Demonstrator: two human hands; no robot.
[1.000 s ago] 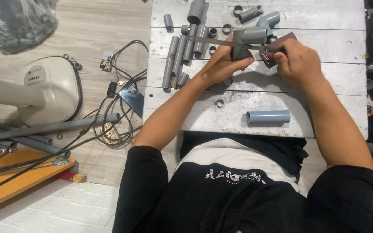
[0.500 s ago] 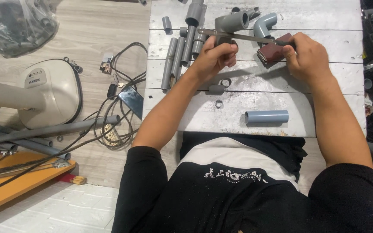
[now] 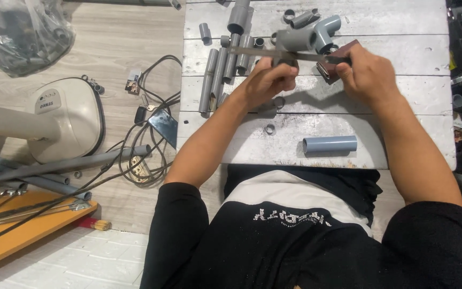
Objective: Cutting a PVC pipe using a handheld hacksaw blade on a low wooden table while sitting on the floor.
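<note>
Head view, both hands over the white plank table [image 3: 402, 101]. Left hand [image 3: 268, 80] is clamped, fingers curled, on a short grey pipe piece [image 3: 295, 40] that rises just beyond its knuckles. Right hand [image 3: 367, 72] is wrapped tight around the brown handle [image 3: 335, 60] of a hand saw; the saw blade [image 3: 268, 52] runs away from that hand toward the left, long axis roughly level across the table, passing over the left hand's fingers and touching the pipe piece. A grey elbow fitting [image 3: 327, 27] lies just beyond the blade. Loose pipe lengths [image 3: 217, 72] lie left of the left hand; one cut pipe [image 3: 330, 144] lies nearer the body, between both forearms. Clear plastic bag [image 3: 25, 35] far left holds dark fittings, contents unclear.
</note>
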